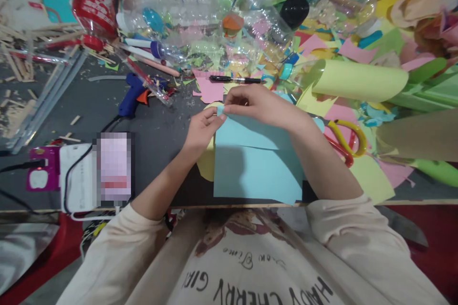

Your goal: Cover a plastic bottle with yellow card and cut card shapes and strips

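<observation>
A light blue paper sheet (255, 171) lies on the dark table in front of me, its upper part folded over. My left hand (202, 128) pinches the folded sheet's top left corner, fingers closed on the paper. My right hand (257, 102) comes from the right and pinches the same corner and top edge. A yellow paper piece (206, 164) pokes out under the sheet's left side.
A black pen (234, 79) lies just beyond my hands. Red and yellow scissors (345, 140) sit at the right, a blue glue gun (132, 95) at the left. Clear plastic bottles, paper scraps and rolled sheets (358, 81) crowd the back. A white power strip (77, 176) sits front left.
</observation>
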`<state>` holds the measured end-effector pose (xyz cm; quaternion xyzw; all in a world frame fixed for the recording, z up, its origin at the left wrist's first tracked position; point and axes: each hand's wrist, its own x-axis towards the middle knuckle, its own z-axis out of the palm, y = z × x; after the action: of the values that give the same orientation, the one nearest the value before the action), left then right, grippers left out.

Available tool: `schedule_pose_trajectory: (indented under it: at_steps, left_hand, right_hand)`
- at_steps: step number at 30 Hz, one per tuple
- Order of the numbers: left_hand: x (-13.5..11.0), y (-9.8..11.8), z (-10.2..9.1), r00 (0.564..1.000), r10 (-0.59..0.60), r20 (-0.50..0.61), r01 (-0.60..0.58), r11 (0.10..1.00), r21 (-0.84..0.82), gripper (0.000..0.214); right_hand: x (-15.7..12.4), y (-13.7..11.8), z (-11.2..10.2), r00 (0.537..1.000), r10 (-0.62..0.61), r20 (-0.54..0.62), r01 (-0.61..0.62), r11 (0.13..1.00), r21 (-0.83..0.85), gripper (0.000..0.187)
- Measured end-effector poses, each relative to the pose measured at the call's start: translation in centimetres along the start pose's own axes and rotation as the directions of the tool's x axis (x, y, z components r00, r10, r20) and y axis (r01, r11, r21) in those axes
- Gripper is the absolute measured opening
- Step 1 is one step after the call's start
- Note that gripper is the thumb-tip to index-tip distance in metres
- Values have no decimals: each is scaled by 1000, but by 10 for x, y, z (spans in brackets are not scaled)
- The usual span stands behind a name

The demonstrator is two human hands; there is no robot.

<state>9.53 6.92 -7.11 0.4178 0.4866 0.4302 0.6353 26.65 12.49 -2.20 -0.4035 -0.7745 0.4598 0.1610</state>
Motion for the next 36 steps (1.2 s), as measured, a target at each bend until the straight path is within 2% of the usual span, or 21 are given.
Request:
schedule_pose_trajectory:
  at_steps: [4, 8, 17, 36]
  left_hand:
    - [-4, 3, 0, 1000, 13, -10, -12, 997, 76, 32]
    - [-6, 7, 1, 1000, 29, -6, -28, 992, 120, 30]
    - [-5, 9, 3, 1000, -2, 30, 1, 999, 50, 30]
    - [-6, 9, 2, 999, 22, 26, -25, 995, 93, 25]
  right_hand:
    - [2, 5, -2, 999, -35, 34, 32, 994, 102, 13]
    - [3, 5, -3, 998, -24, 66, 15, 991, 134, 12]
    - [7, -5, 12, 996, 45, -74, -37, 993, 109, 13]
    - [10, 0, 12, 996, 13, -91, -5, 996, 85, 15]
